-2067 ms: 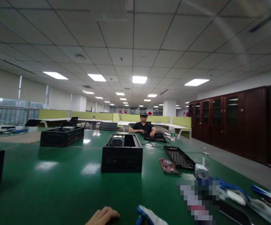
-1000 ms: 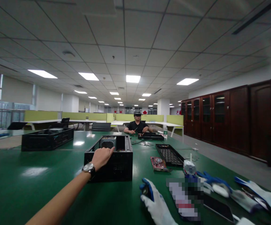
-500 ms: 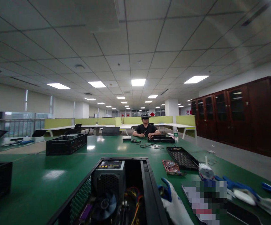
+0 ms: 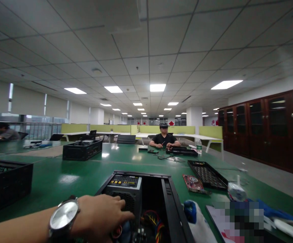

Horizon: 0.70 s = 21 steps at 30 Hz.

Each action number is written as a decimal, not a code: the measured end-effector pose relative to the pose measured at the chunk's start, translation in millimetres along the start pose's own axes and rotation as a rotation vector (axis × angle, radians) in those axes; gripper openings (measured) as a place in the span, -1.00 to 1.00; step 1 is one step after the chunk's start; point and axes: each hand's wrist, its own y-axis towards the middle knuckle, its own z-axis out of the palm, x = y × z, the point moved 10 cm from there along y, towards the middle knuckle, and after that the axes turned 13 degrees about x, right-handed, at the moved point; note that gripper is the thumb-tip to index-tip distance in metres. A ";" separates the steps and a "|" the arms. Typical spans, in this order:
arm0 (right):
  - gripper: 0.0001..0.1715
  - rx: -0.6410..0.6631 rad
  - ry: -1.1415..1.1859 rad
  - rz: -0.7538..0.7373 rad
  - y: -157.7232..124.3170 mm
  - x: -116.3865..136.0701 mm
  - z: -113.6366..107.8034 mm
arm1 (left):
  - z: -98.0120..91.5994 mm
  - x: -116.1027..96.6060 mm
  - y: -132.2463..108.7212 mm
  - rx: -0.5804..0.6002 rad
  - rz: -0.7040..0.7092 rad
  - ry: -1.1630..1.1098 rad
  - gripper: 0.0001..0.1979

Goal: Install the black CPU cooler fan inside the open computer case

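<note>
My left hand (image 4: 98, 216), bare and with a silver wristwatch (image 4: 64, 214), reaches into an open black computer case (image 4: 173, 206) at the near edge of the green table (image 4: 85, 173). Its fingers lie flat and slightly apart against the grey power supply (image 4: 125, 184), above coloured wires (image 4: 153, 217), and grip nothing I can see. A white glove with a blue tip (image 4: 194, 219) lies just right of the case. I cannot tell whether my right hand is inside it.
A red circuit card (image 4: 193, 183) and a black perforated panel (image 4: 207, 174) lie to the right. More gloves (image 4: 283, 224) are at the far right. Other black cases stand at left (image 4: 7, 182) and further back (image 4: 82, 149). A person (image 4: 164, 139) works across the table.
My left arm reached out to the far case, and the case now sits close in front of me. My left hand has come back into view, resting inside it.
</note>
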 end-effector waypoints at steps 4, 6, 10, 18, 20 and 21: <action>-0.49 -0.026 -0.053 0.041 -5.3 3.4 -0.9 | 18.0 3.7 31.2 0.049 -0.022 -0.011 -0.07; -0.57 -0.022 -0.073 0.049 -8.1 5.3 0.2 | 29.4 3.4 41.0 0.125 -0.030 -0.006 0.03; -0.72 0.012 -0.130 0.022 -9.8 11.7 4.4 | 39.3 0.6 51.0 0.191 0.038 0.024 0.15; -0.55 -0.066 -0.292 -0.047 19.4 38.8 -34.5 | -21.3 10.5 -25.8 -0.229 0.127 -0.207 0.01; -0.52 -0.054 -0.353 -0.101 19.9 79.4 -36.6 | -29.5 21.0 -58.9 -0.320 0.097 -0.316 0.01; -0.49 -0.048 -0.372 -0.123 17.0 103.7 -33.4 | -31.1 25.5 -74.3 -0.361 0.090 -0.358 0.01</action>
